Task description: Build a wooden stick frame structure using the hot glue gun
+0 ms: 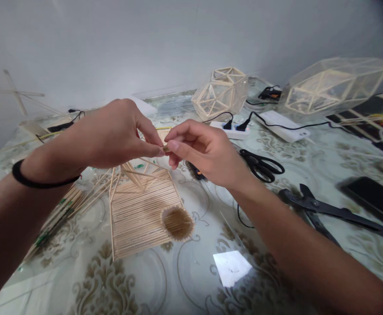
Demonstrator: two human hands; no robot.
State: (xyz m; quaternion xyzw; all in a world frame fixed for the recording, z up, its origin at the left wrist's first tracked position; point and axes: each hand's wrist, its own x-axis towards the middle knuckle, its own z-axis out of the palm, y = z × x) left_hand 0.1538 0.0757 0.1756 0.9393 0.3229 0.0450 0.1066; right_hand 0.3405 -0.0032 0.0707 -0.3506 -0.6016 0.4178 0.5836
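Observation:
My left hand [119,131] and my right hand [204,151] meet in mid-air, fingertips nearly touching. Between them is a short tan piece [166,149], perhaps a bit of wooden stick, pinched by the thumb and fingers of both hands; most of it is hidden. Below and behind the hands lies a flat platform of thin wooden sticks [135,227] set side by side. A round cup of short sticks [177,223] stands at its near right corner. Toward its far left rises a frame of slanting sticks [130,175], partly covered by my left hand.
Loose sticks [55,218] lie at left. On the right are black scissors [263,166], dark metal snips [322,205] and a black phone [371,201]. A white power strip [229,130] with cables sits behind, near two faceted stick frames [222,94]. A paper scrap [232,267] lies in front.

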